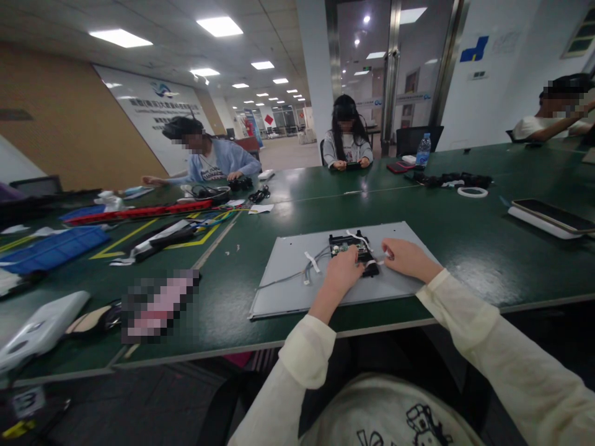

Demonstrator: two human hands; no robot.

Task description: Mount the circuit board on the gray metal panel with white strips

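Note:
A flat grey panel (288,279) lies on the green table in front of me, with a small black circuit board (349,245) and grey wires (297,272) taped on it. My left hand (343,269) rests on the near edge of the board, fingers curled down onto it. My right hand (405,257) sits just right of the board, fingers pinched together on a small white strip that I cannot make out clearly. Cream sleeves cover both my forearms.
The green table (465,241) stretches far. At left lie blue trays (53,248), a red strip (139,212), cables and a white device (39,328). A tablet (551,217), tape ring (472,192) and water bottle (423,150) sit to the right. Three other people sit across the table.

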